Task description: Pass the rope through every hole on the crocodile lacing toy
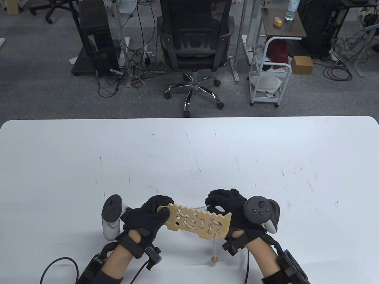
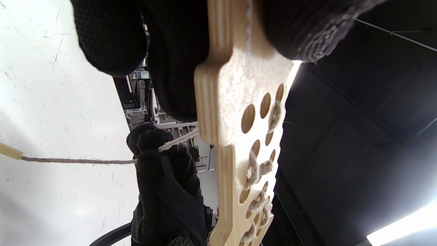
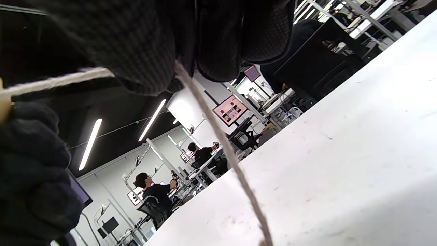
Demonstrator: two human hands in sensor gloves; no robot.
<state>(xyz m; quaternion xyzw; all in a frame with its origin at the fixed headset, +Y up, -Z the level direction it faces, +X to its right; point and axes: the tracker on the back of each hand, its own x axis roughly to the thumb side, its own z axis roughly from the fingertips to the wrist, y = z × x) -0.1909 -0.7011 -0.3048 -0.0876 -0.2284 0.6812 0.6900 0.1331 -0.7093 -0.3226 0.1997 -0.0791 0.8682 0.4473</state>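
The wooden crocodile lacing toy (image 1: 201, 220) is held a little above the white table (image 1: 189, 159), near its front edge. My left hand (image 1: 148, 214) grips the toy's left end; in the left wrist view the fingers (image 2: 112, 37) wrap the board (image 2: 239, 102). My right hand (image 1: 226, 201) pinches the white rope (image 1: 199, 206) just behind the toy's toothed top edge. In the right wrist view the rope (image 3: 218, 133) runs down from my fingertips. Rope is laced through several holes at the toy's right part. A rope tail with a wooden bead (image 1: 214, 259) hangs below.
Beyond the table's far edge stand a black office chair (image 1: 194, 44), a white cart (image 1: 271, 71) and a computer tower (image 1: 94, 38) with cables on the floor. People sit at desks in the background of the right wrist view.
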